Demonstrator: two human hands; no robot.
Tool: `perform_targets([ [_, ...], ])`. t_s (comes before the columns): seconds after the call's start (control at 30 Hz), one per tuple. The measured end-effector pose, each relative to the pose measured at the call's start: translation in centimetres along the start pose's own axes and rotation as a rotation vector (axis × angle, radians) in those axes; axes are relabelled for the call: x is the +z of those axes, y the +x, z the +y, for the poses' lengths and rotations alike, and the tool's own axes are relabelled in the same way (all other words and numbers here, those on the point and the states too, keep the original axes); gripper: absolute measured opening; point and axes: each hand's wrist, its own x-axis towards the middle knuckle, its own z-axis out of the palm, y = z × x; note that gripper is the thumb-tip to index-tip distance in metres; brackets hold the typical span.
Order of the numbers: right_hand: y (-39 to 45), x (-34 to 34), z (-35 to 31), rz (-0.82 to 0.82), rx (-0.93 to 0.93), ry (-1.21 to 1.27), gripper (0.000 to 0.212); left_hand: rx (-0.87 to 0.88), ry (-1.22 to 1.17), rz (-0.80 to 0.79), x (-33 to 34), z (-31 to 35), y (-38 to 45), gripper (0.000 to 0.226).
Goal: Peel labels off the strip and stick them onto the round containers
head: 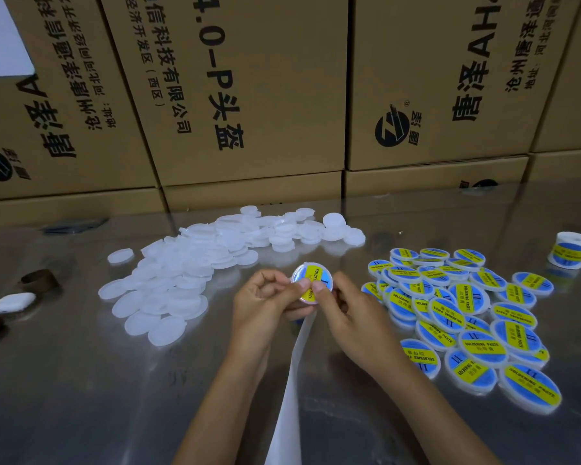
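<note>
The round container [311, 286] is being held up just above the shiny table [81, 380], right in the middle between both hands, and a blue and yellow label [312, 280] is being pressed down onto its top. It's being pinched from the left by the left hand [265, 303], thumb laid over the label's edge, and from the right by the right hand [346, 310], thumb pushing on the yellow band. So both grips are being closed around that one container, not spread.

The white strip [291, 380] is being left to trail down from under the hands toward the bottom of the view; the part that shows looks bare, so probably that's backing already used up. How many labels are left on it can't be told from here.

Progress-wise, roughly half is being looked at as done, as a guess. A pile of finished labelled containers [467, 317] is being built up on the right, touching and overlapping each other. A pile of blank white ones [188, 273], at least as big, is being kept on the left and toward the back, near the cardboard boxes [249, 95]. A roll of labels [571, 250] is being stood well apart at the far right, so plenty of stock seems to be waiting.
</note>
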Motion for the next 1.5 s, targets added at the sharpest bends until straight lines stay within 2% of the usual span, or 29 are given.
perform_targets([
  [0.13, 0.0, -0.2, 0.0, -0.004, -0.007, -0.037, 0.045, 0.015, 0.032, -0.106, -0.2, -0.1, 0.2, 0.038],
  [0.23, -0.2, -0.3, -0.2, -0.011, -0.021, -0.050, 0.043, 0.032, 0.064, -0.132, -0.5, 0.1, 0.2, 0.028],
  [0.33, -0.2, -0.4, -0.3, -0.009, -0.009, -0.017, 0.040, 0.032, 0.103, -0.083, -0.5, 0.0, 0.3, 0.021],
  [0.43, -0.2, -0.4, -0.3, -0.012, 0.006, -0.017, 0.035, 0.060, 0.144, -0.092, -0.2, 0.1, 0.2, 0.027],
  [0.53, -0.2, -0.4, -0.4, -0.026, 0.018, -0.067, 0.034, 0.095, 0.179, -0.174, -0.2, 0.3, 0.0, 0.039],
  [0.67, -0.1, -0.2, -0.2, -0.020, 0.024, -0.096, 0.036, 0.120, 0.186, -0.169, -0.4, 0.3, -0.1, 0.032],
  [0.77, 0.0, -0.2, -0.2, 0.004, 0.059, -0.014, 0.038, 0.104, 0.162, -0.126, -0.5, 0.2, 0.0, 0.026],
  [0.9, 0.1, -0.2, 0.1, -0.028, 0.073, 0.059, 0.043, 0.078, 0.143, -0.130, -0.6, -0.1, 0.3, 0.025],
  [1.03, 0.3, -0.1, -0.3, -0.035, 0.081, 0.087, 0.072, 0.067, 0.132, -0.155, -0.8, -0.4, 0.4, 0.026],
  [1.1, 0.6, -0.2, -0.2, -0.012, 0.091, 0.103, 0.077, 0.068, 0.140, -0.156, -0.7, -0.6, 0.4, 0.023],
  [1.33, 0.1, 0.1, -0.3, -0.057, 0.066, 0.039, 0.058, 0.086, 0.201, -0.066, -0.3, -0.7, 0.3, 0.037],
  [1.5, 0.3, 0.3, 0.1, -0.036, 0.091, -0.019, 0.056, 0.062, 0.171, -0.124, 0.0, -0.6, 0.2, 0.018],
])
